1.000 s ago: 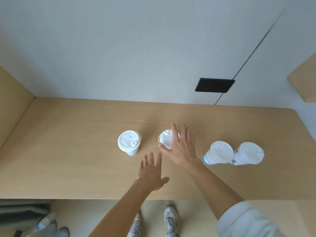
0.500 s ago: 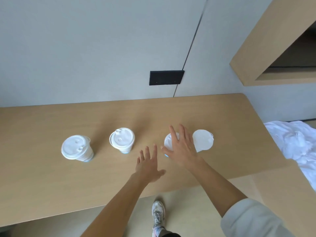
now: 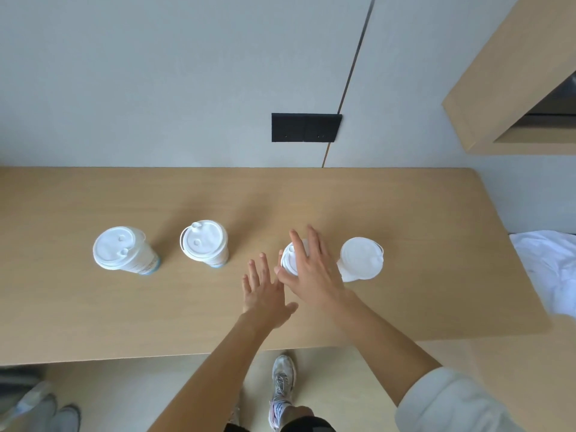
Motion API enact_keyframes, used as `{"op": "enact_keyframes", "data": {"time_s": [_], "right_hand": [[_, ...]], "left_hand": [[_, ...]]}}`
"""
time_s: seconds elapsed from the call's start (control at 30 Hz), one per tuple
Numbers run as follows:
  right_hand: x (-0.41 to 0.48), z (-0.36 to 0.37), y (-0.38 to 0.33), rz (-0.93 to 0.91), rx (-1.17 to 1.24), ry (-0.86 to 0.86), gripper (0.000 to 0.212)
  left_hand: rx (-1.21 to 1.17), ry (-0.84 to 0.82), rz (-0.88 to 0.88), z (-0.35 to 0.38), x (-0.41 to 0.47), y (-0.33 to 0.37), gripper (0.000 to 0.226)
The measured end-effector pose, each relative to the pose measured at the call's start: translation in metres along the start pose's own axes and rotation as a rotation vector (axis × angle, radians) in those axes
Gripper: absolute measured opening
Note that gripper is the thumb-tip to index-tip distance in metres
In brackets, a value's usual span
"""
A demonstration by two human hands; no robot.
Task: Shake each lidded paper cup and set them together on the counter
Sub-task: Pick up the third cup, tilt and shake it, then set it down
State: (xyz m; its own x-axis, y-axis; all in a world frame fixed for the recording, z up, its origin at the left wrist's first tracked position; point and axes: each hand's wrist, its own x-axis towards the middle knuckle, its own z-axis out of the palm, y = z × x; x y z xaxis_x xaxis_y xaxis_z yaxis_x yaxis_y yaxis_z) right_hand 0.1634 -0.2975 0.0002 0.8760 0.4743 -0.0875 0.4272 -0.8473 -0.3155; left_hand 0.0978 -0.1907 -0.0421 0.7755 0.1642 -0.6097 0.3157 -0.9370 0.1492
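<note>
Lidded paper cup, third from left [image 3: 288,259]: upright on the surface [image 3: 93,322], long axis vertical, lid facing the camera. Mostly hidden, only the left part of the lid shows. It stands just beside the far-right cup [image 3: 361,260]; can't tell if the two touch, the hand blocks the gap.

Right hand [image 3: 311,272] is directly over this cup, fingers straight and spread, pointing away from the body across the lid, thumb at the cup's near-left rim. Nothing gripped. Can't tell if the palm touches the lid or hovers.

Left hand [image 3: 265,291] is flat, fingers apart, holding nothing, above the surface just to the near-left of the same cup. It is close but not on it.

Key relation: the cup sits below and slightly left of the right palm, so the right hand is the nearer one. A grasp likely needs the fingers to drop and curl round the sidewall or lid rim from above.

Two more lidded cups stand well apart to the left: second cup [image 3: 204,243] and leftmost cup [image 3: 118,249], both upright and untouched. Judging by the layout, the right pair is grouped and the left pair is still to be brought over.
</note>
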Motion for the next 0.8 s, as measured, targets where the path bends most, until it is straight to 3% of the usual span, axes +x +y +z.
{"op": "enact_keyframes", "data": {"time_s": [0.57, 0.7, 0.8], "right_hand": [[-0.091, 0.025, -0.076, 0.019, 0.008, -0.075, 0.081], [-0.091, 0.027, -0.068, 0.063, -0.023, -0.048, 0.082], [-0.088, 0.027, -0.061, 0.078, -0.017, -0.055, 0.087]], "left_hand": [[-0.032, 0.002, -0.025, 0.058, -0.083, -0.056, 0.095], [-0.044, 0.020, -0.004, 0.051, -0.082, -0.054, 0.082], [-0.201, 0.057, -0.016, 0.036, -0.084, -0.051, 0.068]]}}
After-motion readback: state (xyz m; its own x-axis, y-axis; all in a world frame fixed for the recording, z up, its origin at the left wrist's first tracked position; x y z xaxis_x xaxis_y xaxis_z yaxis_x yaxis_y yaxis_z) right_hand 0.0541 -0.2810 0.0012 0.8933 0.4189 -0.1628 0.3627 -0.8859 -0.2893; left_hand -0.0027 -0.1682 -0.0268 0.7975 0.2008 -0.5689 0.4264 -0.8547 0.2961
